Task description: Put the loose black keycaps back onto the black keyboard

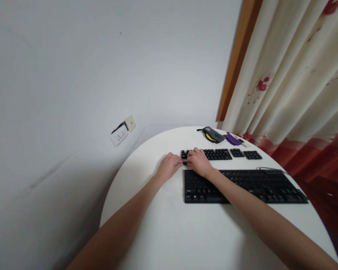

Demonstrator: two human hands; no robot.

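Pinching small, blocky black keys (pixel 185 163), left hand (pixel 169 166) and right hand (pixel 199 162) sit over a smooth white table (pixel 165 228).

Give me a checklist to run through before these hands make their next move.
1. Left hand fingers at the black piece: ok.
2. Right hand fingers at its other end: ok.
3. Black piece identified: cannot tell, too small and partly covered.
4. Long key block fully visible: not ok, the right hand hides part.
5. Keyboard clear of the right forearm overhead: not ok, it crosses above.
6. Pouch away from both hands: ok.
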